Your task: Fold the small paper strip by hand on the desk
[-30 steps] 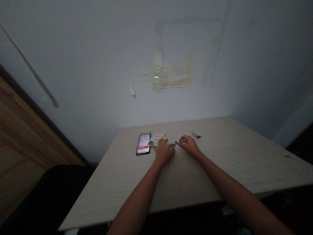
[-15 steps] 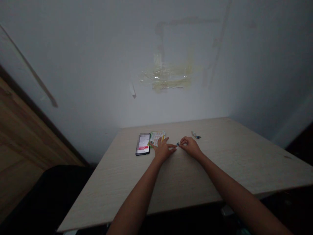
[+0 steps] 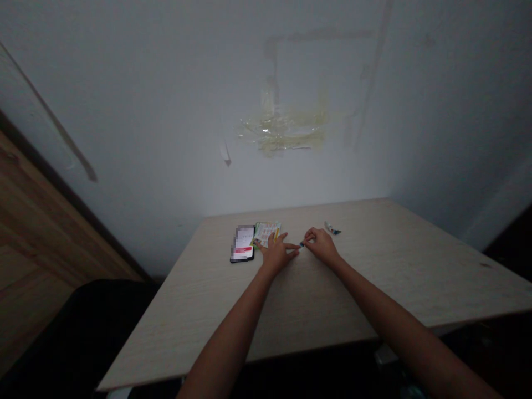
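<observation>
A small blue-and-white piece (image 3: 301,244), too small to name, is between my two hands just above or on the table. The thumb and forefinger of my right hand (image 3: 320,244) are closed in a pinch on its right end. My left hand (image 3: 275,254) lies low with its fingers spread. Its forefinger and thumb point right, their tips close to the small piece; whether they touch it I cannot tell. The other left fingers rest over the lower edge of a colourful printed card or leaflet (image 3: 267,231).
A phone (image 3: 243,252) with a lit screen lies left of the leaflet. Behind my right hand is a small crumpled white-and-blue wrapper (image 3: 332,228). The pale wooden table (image 3: 374,271) meets a wall (image 3: 166,138) marked with old tape (image 3: 286,130).
My right hand has shifted very slightly, still pinching the small piece. The left hand stays almost in place, and the objects on the table lie as before.
</observation>
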A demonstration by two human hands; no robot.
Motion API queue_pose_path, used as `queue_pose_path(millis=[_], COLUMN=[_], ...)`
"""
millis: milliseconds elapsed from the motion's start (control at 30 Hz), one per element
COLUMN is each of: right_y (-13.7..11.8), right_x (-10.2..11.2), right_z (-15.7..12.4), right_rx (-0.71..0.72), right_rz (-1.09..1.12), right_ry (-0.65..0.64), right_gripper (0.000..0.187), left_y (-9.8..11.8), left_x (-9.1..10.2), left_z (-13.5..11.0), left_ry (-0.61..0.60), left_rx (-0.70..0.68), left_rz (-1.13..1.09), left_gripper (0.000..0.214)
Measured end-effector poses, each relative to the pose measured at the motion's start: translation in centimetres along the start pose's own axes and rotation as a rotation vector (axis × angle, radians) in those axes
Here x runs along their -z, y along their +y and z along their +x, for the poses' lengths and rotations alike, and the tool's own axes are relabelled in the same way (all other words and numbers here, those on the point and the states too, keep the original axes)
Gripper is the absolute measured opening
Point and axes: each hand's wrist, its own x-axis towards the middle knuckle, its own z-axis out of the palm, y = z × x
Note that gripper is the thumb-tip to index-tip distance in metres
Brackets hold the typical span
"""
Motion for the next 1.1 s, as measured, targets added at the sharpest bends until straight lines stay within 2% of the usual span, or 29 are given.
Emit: queue_pose_path(millis=[267,467,567,767,867,1000,1100], right_y=[0.1,1.3,1.7,1.4,1.1,0.8,0.7], right_x=[-0.5,-1.1,-1.0,-1.0,-1.1,-1.0,-0.9], right_z=[0.5,0.7,0.7,0.2,-0.2,-0.3,-0.3], right_rx=[-0.03,-0.051,-0.058,-0.079,-0.078,-0.084,-0.093], right_rz=[-0.004,0.243,0.365,0.423,0.419,0.387,0.353], right_ry=[0.043,0.008,0.033,0.056,0.003,-0.038,-0.052], right_gripper=[0.01,0.014,0.018,0.021,0.02,0.019,0.019], left_y=[0.0,-0.1,0.0,0.5,0.6,0.4,0.2], left_x=[-0.1,-0.4,-0.7,-1.1,-1.0,-0.6,-0.4], left_z=[-0.1,-0.4,-0.5,-0.7,-0.6,-0.4,-0.3], left_ry=[0.017,0.094,0.126,0.2,0.168,0.066,0.053], left_rx=[-0.005,-0.036,-0.028,-0.02,0.009,0.039,0.029], left_rz=[-0.008,-0.014,-0.011,0.038,0.051,0.024,0.013], left_gripper=[0.026,0.023,0.024,0.028,0.031,0.034,0.029])
